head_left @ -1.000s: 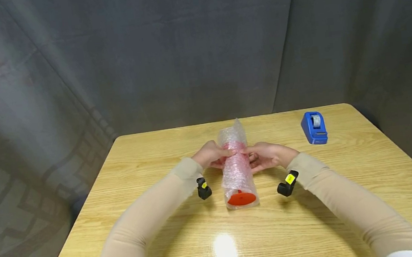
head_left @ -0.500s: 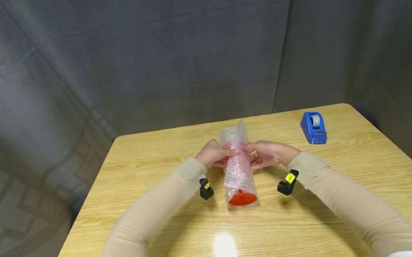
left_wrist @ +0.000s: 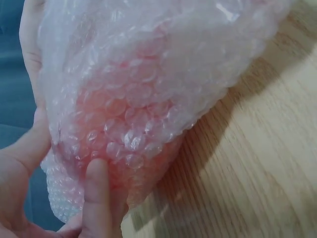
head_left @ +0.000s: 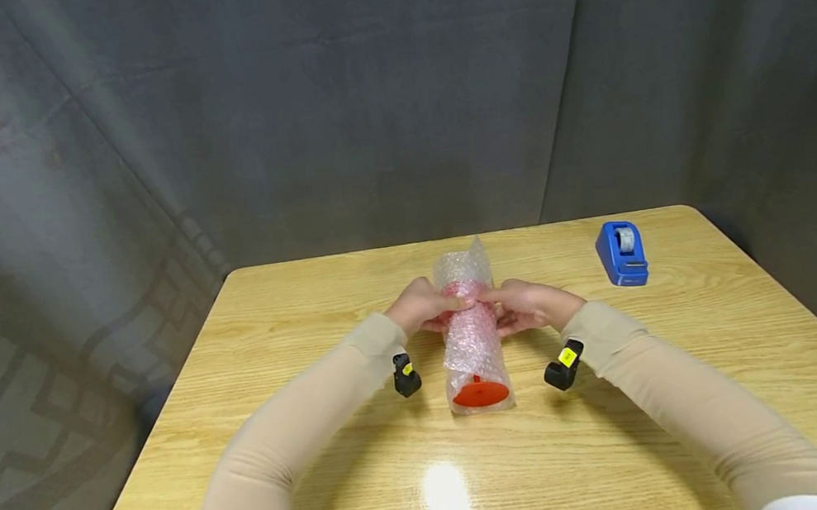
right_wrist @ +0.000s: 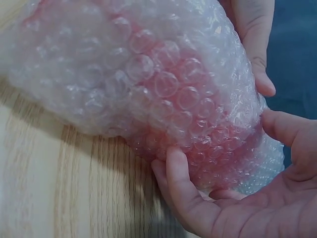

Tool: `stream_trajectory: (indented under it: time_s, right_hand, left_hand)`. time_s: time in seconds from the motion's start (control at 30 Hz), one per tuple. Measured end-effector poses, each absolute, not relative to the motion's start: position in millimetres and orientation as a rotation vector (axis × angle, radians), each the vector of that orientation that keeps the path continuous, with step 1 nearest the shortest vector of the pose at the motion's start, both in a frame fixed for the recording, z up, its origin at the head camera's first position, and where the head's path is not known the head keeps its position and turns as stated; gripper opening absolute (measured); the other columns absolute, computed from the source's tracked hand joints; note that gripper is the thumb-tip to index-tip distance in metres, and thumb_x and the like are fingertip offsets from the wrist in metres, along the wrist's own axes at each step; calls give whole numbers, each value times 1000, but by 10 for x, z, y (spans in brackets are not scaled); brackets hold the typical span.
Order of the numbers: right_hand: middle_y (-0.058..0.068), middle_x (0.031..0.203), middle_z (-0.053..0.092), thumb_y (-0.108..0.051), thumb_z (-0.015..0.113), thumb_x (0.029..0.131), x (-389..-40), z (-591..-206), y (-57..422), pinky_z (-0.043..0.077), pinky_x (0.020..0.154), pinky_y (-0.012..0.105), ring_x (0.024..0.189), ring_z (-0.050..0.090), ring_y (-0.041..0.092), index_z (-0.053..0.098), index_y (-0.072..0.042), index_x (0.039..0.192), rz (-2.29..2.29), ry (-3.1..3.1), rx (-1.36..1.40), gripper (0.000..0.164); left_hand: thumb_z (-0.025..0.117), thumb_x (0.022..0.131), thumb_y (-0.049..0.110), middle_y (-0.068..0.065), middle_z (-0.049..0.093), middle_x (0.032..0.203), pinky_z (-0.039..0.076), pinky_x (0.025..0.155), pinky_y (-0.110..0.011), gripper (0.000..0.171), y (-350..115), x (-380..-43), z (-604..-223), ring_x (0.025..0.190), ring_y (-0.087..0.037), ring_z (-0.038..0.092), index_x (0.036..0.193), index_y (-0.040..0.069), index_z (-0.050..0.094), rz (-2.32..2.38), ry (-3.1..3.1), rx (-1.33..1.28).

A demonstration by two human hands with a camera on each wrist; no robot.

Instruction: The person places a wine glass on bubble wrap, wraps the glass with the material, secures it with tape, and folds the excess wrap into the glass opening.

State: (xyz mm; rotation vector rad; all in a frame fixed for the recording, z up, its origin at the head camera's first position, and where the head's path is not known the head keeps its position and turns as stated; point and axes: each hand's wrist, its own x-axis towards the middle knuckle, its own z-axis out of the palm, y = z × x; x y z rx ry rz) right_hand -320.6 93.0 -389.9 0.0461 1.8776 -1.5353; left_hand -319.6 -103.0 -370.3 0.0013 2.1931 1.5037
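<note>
A roll of clear bubble wrap [head_left: 473, 352] lies lengthwise on the table, wrapped around a red object. The red object's round, flat end [head_left: 480, 394] shows at the near opening, while its body is only a pink blur through the bubbles. From the left side, my left hand [head_left: 423, 305] grips the bundle, thumb on top and fingers [left_wrist: 97, 191] against its side. My right hand [head_left: 531, 306] holds the opposite side, its thumb on top near the left thumb and its fingers [right_wrist: 181, 178] curled along the wrap. Parts of the fingers underneath are hidden.
A blue tape dispenser [head_left: 622, 255] with a roll of clear tape stands at the back right of the wooden table [head_left: 308, 290]. Grey curtain [head_left: 365, 126] hangs behind and on both sides. Beyond the bundle's far end, a loose flap of wrap sticks up.
The bundle has shifted very slightly right since the earliest frame. Over the last half second, my right hand and wrist have moved a little left, bringing the thumb further over the wrap.
</note>
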Motion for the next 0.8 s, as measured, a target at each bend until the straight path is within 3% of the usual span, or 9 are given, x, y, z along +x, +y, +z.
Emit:
stream_trajectory:
  time_s: [0.2, 0.43, 0.8]
  right_hand:
    - [12, 93, 55, -27, 45, 101, -3199, -3897, 926, 57, 68, 24, 77, 56, 17, 30, 8, 128, -1528, 1898, 45, 46]
    - [15, 99, 52, -27, 44, 101, -3208, -3885, 941, 58, 71, 26, 82, 56, 18, 28, 9, 131, -1530, 1887, 42, 50]
    - [16, 101, 51, -27, 43, 102, -3209, -3876, 954, 58, 75, 27, 84, 56, 19, 31, 9, 129, -1529, 1872, 31, 47]
  left_hand:
    - [81, 79, 16, -6, 59, 84, 59, 66, -27, 28, -1069, -3200, -3706, 64, -14, 59, 85, 4, 56, 1506, 2123, 7]
    - [77, 84, 15, 0, 62, 66, 58, 71, -24, 18, -1125, -3194, -3712, 58, -9, 58, 75, 6, 64, 1534, 2017, -3]
    - [78, 83, 27, -2, 60, 75, 57, 82, -31, 26, -1122, -3222, -3724, 71, -14, 57, 78, 8, 62, 1418, 2066, -76]
